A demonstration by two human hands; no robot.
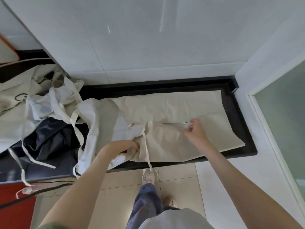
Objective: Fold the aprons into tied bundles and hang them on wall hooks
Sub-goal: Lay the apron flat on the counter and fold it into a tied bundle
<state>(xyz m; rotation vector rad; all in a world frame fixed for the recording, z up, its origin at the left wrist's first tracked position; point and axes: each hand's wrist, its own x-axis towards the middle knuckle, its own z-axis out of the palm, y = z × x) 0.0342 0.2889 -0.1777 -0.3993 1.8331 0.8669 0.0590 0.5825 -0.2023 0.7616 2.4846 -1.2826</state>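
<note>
Limp, light cream apron (173, 104) (ties likely the surest hold): left hand (127, 146) clutches its 9 o'clock edge, right hand (196, 129) pinches 1 tie (187, 123).

Glossy white tiled wall (148, 38) at the back, streaky light reflections on it. Black flat-topped bench (235, 104) runs along its base. Beige square floor tiles (118, 195) below. Frosted greenish glass panel (280, 104) in a white frame (257, 113) on the right. Daylight, soft.

Nothing I can read.
A cream apron (16, 100) on my left bears a dark printed mark, too crumpled and blurred to read.
</note>
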